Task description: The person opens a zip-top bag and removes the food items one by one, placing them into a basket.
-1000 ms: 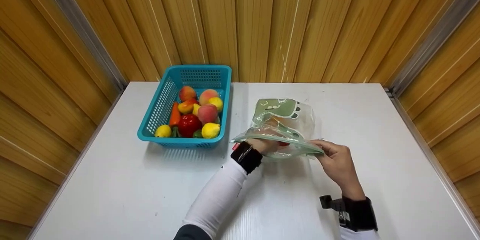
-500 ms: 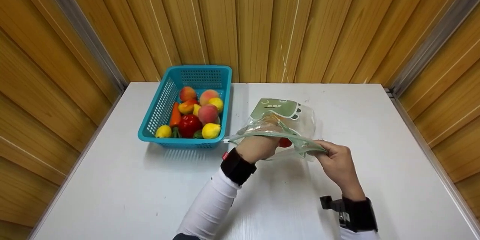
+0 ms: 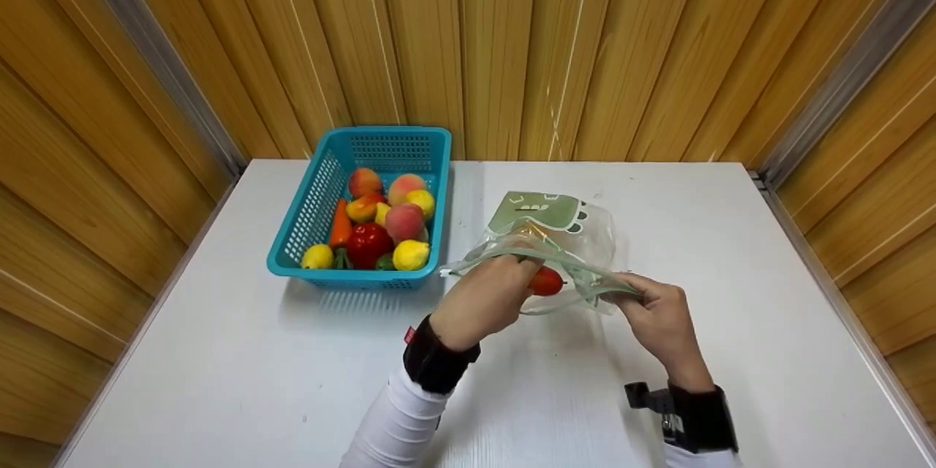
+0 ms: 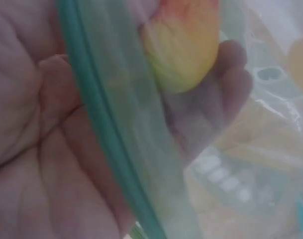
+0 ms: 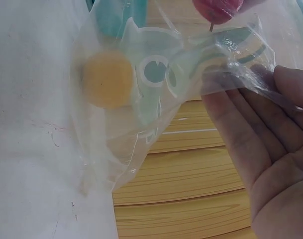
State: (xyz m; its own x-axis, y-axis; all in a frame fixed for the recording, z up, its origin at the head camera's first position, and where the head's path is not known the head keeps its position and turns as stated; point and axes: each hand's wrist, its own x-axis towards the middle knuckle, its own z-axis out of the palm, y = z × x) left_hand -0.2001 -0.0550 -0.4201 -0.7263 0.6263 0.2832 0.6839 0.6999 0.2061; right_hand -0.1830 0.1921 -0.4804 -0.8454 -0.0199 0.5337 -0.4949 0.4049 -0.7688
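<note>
The white table [image 3: 219, 351] fills the bottom of the head view, with walls of brown wood planks [image 3: 512, 44] on 3 sides. A blue basket [image 3: 322, 190] sits on the table near the back left, and it is full of fruit: peaches, lemons, a red pepper and a carrot. Just to the right of the basket is a clear bag [image 3: 578, 234] with a green dinosaur picture on it. The bag lies with its bottom toward the back wall and its mouth facing the person, and the green zip edge runs from left to right between the 2 hands. The left hand [image 3: 486, 300] is at the mouth of the bag, nearer the basket, with its fingers curled around a small red fruit [image 3: 546, 281] that is just inside the opening. In the left wrist view, a fruit that looks yellow and orange through the plastic lies against the fingers behind the green zip line. The right hand [image 3: 658, 318] pinches the right end of the bag's mouth and holds it up and open. In the right wrist view, an orange round fruit [image 5: 107, 78] is already deeper in the bag, resting toward the bottom.
</note>
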